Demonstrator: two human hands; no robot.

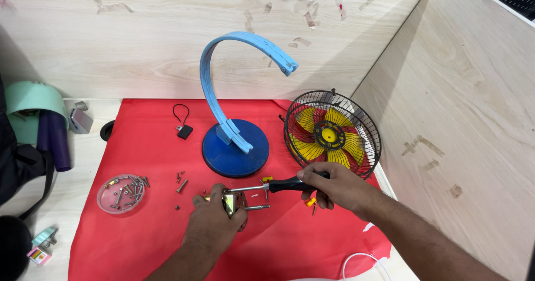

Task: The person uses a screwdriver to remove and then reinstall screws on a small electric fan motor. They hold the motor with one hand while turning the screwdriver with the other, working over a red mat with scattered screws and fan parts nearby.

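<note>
My left hand (213, 219) grips a small shiny metal motor (233, 203) with a shaft sticking out to the right, low on the red mat (150, 147). My right hand (333, 187) holds a screwdriver (281, 185) by its black handle, its metal tip pointing left against the motor. Behind the hands stands a blue round base with a light-blue curved arm (231, 141). To the right leans a black wire fan guard with yellow blades (332, 134), just behind my right hand.
A clear round dish of several screws (121, 193) sits at the left of the mat, loose screws (180, 183) beside it. A small black part with a loop cord (183, 129) lies farther back. Wooden walls rise behind and right. A green holder and purple cylinder (39, 122) stand far left.
</note>
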